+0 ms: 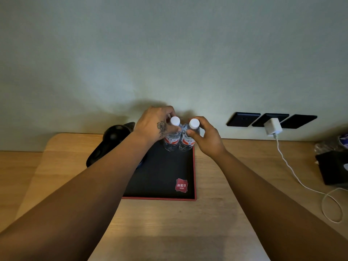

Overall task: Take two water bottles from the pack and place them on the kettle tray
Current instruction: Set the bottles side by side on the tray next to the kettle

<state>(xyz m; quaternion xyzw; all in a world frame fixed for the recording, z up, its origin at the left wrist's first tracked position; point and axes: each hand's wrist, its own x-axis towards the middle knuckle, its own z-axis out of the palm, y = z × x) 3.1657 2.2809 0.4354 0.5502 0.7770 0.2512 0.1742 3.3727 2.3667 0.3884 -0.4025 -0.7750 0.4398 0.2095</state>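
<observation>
— Both bottles down?
— Stood upright, touching, at frame centre on the kettle tray (191, 185): left bottle (172, 137) in left hand (153, 126), right bottle (188, 140) in right hand (208, 137).
— Fingers (190, 132)?
— Closed round both necks (not yet released).

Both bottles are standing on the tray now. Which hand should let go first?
Probably either. The left hand holds the left bottle and the right hand holds the right bottle. Both bottles stand upright, side by side, at the tray's far edge.
</observation>
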